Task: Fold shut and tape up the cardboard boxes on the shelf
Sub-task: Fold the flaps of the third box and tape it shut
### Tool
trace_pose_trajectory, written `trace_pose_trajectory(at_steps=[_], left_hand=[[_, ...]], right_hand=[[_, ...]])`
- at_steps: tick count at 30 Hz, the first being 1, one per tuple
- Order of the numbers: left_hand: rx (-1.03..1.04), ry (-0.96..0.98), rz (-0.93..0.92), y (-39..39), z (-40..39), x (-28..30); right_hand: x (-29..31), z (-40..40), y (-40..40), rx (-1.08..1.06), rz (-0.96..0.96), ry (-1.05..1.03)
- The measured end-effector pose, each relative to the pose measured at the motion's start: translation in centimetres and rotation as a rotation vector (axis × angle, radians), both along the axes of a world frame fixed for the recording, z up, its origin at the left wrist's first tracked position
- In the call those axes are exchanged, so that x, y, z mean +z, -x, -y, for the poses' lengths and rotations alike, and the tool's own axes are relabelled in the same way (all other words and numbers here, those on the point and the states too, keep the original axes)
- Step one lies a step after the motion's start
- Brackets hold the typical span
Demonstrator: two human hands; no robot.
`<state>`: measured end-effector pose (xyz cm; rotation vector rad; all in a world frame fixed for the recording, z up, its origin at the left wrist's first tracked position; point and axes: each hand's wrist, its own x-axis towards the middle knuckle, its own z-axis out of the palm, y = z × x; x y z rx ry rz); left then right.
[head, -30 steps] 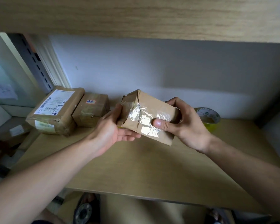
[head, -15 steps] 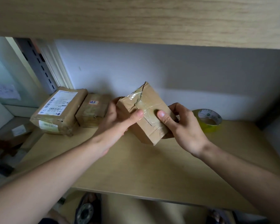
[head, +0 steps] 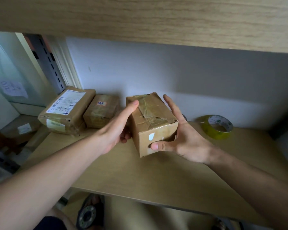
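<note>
Wooden shelf (head: 156, 176): both hands grasp taped box (head: 154, 128) (white sticker scrap, no legible writing).

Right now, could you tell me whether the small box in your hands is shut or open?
Shut: the small box has its top flaps folded flat with clear tape crossing the seam.
</note>
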<state>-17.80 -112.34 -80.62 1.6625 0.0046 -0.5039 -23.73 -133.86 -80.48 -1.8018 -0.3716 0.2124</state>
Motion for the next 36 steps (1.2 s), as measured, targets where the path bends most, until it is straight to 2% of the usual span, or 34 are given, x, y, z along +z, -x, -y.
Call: trace_pose_trajectory(at_steps=[3, 7, 11, 14, 17, 19, 26, 30, 36], left_hand=[[-0.086, 0.020, 0.010, -0.1, -0.4, 0.3], [-0.201, -0.115, 0.074, -0.3, -1.6, 0.1], [-0.267, 0.115, 0.033, 0.4, -1.5, -0.1], [-0.282, 0.242, 0.070, 0.6, -2.1, -0.2], [-0.331, 0.128, 0.240, 0.9, -2.9, -0.4], [-0.291, 0.045, 0.323, 0.9, -3.2, -0.6], [-0.145, -0.022, 0.447, 0.5, -4.9, -0.9], [-0.100, -0.054, 0.512, 0.3, -6.2, -0.7], [-0.077, -0.218, 0.634, 1.3, -8.2, -0.9]], right_hand=[[0.0, 0.0, 0.0, -0.024, 0.041, 0.001], [0.4, -0.4, 0.4, -0.089, -0.045, -0.019], [0.0, -0.9, 0.3, -0.146, -0.074, -0.074], [-0.3, -1.3, 0.4, -0.170, -0.048, -0.096], [-0.2, -1.9, 0.6, -0.171, -0.027, -0.077], [-0.1, -2.2, 0.4, -0.166, -0.022, -0.078], [-1.0, -3.9, -1.3, -0.268, -0.014, 0.041], [-1.0, -5.7, -1.3, -0.248, 0.003, 0.061], [-1.2, -8.2, -0.4, -0.158, -0.019, 0.090]])
